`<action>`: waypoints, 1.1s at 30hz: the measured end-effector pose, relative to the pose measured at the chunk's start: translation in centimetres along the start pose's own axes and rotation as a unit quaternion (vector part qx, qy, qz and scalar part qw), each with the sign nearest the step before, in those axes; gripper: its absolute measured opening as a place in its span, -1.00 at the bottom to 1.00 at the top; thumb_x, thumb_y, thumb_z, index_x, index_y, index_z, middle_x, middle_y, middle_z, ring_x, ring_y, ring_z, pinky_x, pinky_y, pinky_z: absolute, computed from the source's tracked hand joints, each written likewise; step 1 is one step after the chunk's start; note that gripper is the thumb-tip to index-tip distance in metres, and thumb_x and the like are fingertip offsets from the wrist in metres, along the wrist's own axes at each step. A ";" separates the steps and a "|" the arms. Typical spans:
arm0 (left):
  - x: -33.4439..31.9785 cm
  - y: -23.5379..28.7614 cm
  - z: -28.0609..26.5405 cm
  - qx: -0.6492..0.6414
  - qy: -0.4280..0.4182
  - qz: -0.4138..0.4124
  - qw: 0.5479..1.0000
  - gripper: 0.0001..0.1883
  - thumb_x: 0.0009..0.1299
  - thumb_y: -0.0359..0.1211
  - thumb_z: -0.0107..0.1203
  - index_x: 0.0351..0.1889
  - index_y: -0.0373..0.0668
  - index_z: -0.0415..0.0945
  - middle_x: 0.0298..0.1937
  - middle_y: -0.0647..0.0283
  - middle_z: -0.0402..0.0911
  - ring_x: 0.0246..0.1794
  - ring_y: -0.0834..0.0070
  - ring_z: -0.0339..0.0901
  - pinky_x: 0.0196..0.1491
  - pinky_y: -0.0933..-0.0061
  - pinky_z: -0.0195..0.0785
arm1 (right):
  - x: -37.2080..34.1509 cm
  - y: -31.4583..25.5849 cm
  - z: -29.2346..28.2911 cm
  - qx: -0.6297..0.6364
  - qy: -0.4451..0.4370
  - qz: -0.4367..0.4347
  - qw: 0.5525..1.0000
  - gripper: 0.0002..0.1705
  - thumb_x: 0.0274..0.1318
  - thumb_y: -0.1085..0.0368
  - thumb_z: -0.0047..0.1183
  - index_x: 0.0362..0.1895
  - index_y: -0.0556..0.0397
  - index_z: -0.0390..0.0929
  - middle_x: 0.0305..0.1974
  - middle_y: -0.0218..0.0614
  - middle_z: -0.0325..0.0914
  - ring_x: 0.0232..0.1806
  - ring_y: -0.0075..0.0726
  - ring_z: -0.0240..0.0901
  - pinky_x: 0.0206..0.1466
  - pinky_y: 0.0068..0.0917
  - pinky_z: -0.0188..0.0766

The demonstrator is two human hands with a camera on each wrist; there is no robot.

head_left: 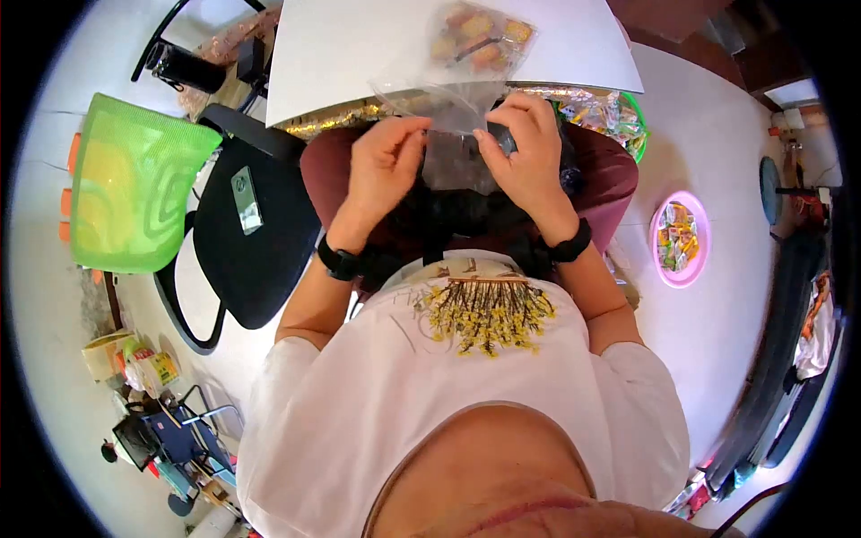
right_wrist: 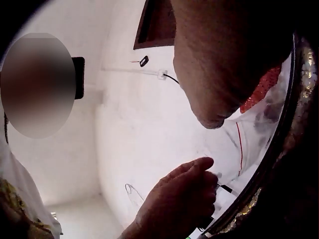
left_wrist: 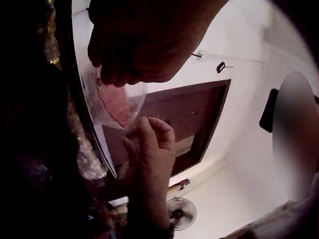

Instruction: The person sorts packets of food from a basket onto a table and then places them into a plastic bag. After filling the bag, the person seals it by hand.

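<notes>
A clear plastic bag (head_left: 457, 103) stretches between the two hands at the near edge of the white table. Its far part lies on the tabletop and has several small yellow-brown packaged pieces (head_left: 475, 43) in it. The left hand (head_left: 387, 166) pinches the bag's left side between thumb and fingertips. Opposite it, the right hand (head_left: 527, 152) pinches the right side, thumb toward the middle. In the left wrist view the bag (left_wrist: 117, 104) hangs between both hands, reddish through the film. A thin red line crosses the bag (right_wrist: 241, 144) in the right wrist view.
The white table (head_left: 350, 49) stands in front of the person's knees. A green basket (head_left: 639, 125) with shiny packets sits under its right side. On the floor at right is a pink basin (head_left: 702, 251) of small packets. A black-seated chair (head_left: 247, 269) with a phone (head_left: 247, 199) stands left.
</notes>
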State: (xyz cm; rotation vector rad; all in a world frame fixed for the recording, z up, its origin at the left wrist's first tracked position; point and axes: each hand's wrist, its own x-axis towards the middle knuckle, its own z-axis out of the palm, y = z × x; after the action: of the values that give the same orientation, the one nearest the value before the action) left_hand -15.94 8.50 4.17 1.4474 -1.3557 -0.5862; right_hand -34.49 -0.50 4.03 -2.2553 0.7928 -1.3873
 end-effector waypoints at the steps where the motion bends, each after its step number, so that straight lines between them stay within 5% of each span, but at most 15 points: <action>1: 0.2 0.2 -1.0 0.146 0.019 0.070 0.987 -0.82 0.35 -0.56 0.06 -0.12 -0.27 0.59 -0.24 0.21 0.62 -0.29 0.48 0.57 -0.24 0.53 0.41 | -0.2 0.0 0.0 -0.018 -0.010 -0.023 1.000 -0.70 -0.18 0.35 0.30 -0.25 -0.04 0.57 -0.14 -0.26 0.45 -0.08 -0.04 0.41 -0.13 -0.24 0.40; 4: 0.7 -0.8 -2.1 0.275 0.088 0.133 0.948 -0.74 0.24 -0.58 0.11 -0.12 -0.20 0.60 -0.08 0.09 0.58 -0.19 0.22 0.55 -0.15 0.36 0.41 | -0.5 0.0 0.2 -0.078 -0.040 -0.082 0.993 -0.69 -0.23 0.30 0.33 -0.27 -0.09 0.60 0.00 -0.24 0.43 0.10 0.03 0.31 0.06 -0.14 0.32; 7: 2.5 -1.1 -3.0 0.466 0.106 0.244 0.844 -0.66 0.19 -0.53 0.14 -0.05 -0.11 0.60 0.08 0.11 0.51 0.06 0.20 0.48 -0.01 0.23 0.37 | -0.7 -0.3 0.7 -0.150 -0.071 -0.104 0.981 -0.70 -0.25 0.25 0.35 -0.29 -0.12 0.62 0.10 -0.21 0.40 0.22 0.07 0.22 0.21 -0.07 0.22; 13: 5.3 -3.2 -4.8 0.534 0.057 0.291 0.792 -0.71 0.18 -0.47 0.13 -0.10 -0.06 0.58 0.08 0.19 0.50 0.20 0.23 0.40 0.07 0.21 0.32 | 0.2 0.4 0.7 -0.210 -0.099 -0.123 0.965 -0.78 -0.22 0.25 0.31 -0.36 -0.12 0.64 0.06 -0.26 0.45 0.21 0.03 0.26 0.20 -0.07 0.23; 19: 5.4 -0.9 -6.4 0.454 0.007 0.346 0.821 -0.80 0.17 -0.48 0.17 -0.22 -0.16 0.59 -0.10 0.25 0.59 0.03 0.28 0.52 -0.05 0.29 0.40 | 2.1 0.3 -2.4 -0.143 -0.050 -0.108 0.983 -0.87 -0.15 0.31 0.30 -0.44 -0.01 0.65 -0.23 -0.33 0.58 -0.18 -0.16 0.50 -0.16 -0.31 0.46; 25: 3.9 5.7 -7.2 0.292 0.027 0.369 0.882 -0.84 0.13 -0.50 0.27 -0.30 -0.19 0.62 -0.26 0.24 0.61 -0.25 0.27 0.58 -0.23 0.38 0.48 | 4.2 -2.9 -7.5 -0.035 -0.039 -0.087 0.995 -0.86 -0.13 0.44 0.31 -0.39 0.08 0.65 -0.33 -0.28 0.60 -0.32 -0.26 0.55 -0.27 -0.44 0.49; 33: 2.8 9.0 -8.0 0.161 -0.078 0.253 0.951 -0.87 0.23 -0.57 0.21 -0.26 -0.28 0.62 -0.24 0.21 0.62 -0.27 0.48 0.56 -0.21 0.56 0.40 | 4.7 -5.0 -10.5 0.020 -0.087 -0.073 0.993 -0.90 -0.09 0.51 0.26 -0.40 0.12 0.64 -0.34 -0.31 0.60 -0.36 -0.42 0.52 -0.33 -0.55 0.43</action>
State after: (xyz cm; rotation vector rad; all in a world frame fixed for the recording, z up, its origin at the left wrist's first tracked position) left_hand -12.16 10.04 15.81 1.2411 -1.9334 -0.1477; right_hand -40.95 0.12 14.76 -2.4046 0.5480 -1.2337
